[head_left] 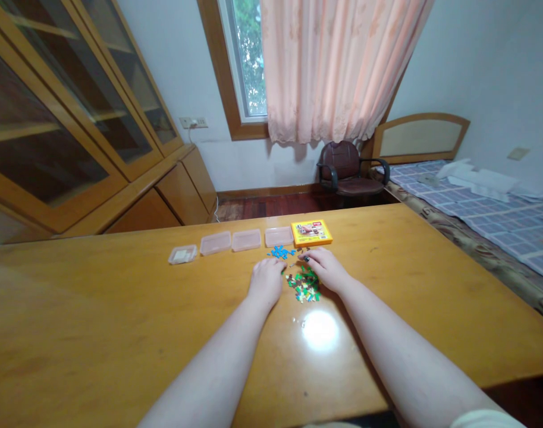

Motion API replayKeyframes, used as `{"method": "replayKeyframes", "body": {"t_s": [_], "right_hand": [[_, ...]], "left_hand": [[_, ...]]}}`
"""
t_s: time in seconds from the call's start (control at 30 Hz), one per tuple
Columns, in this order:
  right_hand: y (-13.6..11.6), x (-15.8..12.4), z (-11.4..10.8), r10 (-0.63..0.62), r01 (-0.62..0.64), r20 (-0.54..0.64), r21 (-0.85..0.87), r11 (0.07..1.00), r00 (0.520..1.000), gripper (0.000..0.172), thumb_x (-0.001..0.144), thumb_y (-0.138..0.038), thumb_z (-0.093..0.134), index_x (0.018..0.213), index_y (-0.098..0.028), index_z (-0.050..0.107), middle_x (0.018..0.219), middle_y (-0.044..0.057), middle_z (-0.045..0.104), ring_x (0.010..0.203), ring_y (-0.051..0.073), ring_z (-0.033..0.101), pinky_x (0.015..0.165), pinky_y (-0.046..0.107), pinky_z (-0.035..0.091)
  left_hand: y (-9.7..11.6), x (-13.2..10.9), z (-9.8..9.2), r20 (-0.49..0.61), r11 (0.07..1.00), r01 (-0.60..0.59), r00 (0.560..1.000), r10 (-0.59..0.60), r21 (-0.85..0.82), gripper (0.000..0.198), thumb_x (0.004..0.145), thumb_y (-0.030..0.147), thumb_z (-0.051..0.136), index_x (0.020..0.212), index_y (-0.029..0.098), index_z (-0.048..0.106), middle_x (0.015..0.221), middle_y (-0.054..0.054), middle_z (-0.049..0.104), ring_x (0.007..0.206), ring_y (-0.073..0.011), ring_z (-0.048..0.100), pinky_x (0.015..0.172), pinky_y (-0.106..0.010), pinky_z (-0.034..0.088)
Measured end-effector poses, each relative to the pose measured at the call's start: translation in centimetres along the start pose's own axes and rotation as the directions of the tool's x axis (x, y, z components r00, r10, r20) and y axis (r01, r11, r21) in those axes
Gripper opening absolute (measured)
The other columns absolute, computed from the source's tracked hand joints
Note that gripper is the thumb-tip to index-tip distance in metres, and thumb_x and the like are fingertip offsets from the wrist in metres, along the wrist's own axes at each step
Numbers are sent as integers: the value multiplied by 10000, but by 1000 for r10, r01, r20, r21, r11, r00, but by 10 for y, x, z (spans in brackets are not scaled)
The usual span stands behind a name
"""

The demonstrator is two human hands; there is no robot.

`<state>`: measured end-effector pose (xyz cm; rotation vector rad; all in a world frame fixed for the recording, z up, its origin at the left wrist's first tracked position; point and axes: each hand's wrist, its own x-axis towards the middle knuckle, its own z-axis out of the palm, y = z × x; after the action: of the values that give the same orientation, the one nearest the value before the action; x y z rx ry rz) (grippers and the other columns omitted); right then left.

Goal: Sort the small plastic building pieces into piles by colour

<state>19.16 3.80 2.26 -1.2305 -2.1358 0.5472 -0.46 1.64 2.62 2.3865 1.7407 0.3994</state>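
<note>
My left hand point(267, 279) rests on the table at the left of a mixed heap of small toy bricks point(307, 286), green, white and brown. Its fingers are curled together near the heap's edge; whatever lies in them is too small to make out. From the other side my right hand point(328, 267) reaches over the heap's upper edge. Thumb and fingertips are drawn together by a few brown bricks point(303, 249), and I cannot see clearly what they pinch. Just beyond my left fingers lies a separate pile of blue bricks point(280, 252).
Several clear plastic trays stand in a row, among them a tray point(247, 241) and a smaller one point(182, 255) holding something whitish. Beside them lies a yellow box point(311, 233). Past the wooden table point(119, 333) are a chair point(342, 163), a bed point(485, 202) and a cabinet point(141, 202).
</note>
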Motion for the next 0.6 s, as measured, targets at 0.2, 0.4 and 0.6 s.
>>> {"method": "replayKeyframes", "body": {"t_s": [0.2,0.4,0.6], "right_hand": [[-8,-1,1,-17,29,134,-89,996,991,260,893,-274,449,1031,-221,663,940,54,660,874,201,514,801,322,356],[3,2,0,117,-132,-105,-148,980,988,295,905,-284,396,870,-180,669,832,67,654,802,193,530,744,291,371],[16,0,3,214,-237,-288,-49,970,933,328,903,-300,344,862,-175,645,853,81,655,823,207,557,748,295,392]], "left_hand": [[-1,2,3,11,1000,15,1000,-15,-22,303,829,149,452,1031,246,655,1048,-46,649,1009,-191,531,915,-336,379],[-2,4,4,-12,988,33,999,-35,-149,357,761,73,445,984,231,675,1032,-19,663,997,-166,546,932,-301,392],[-1,6,6,-23,970,-3,1000,-3,-243,374,734,47,421,935,210,691,999,-20,678,974,-165,566,936,-311,416]]}}
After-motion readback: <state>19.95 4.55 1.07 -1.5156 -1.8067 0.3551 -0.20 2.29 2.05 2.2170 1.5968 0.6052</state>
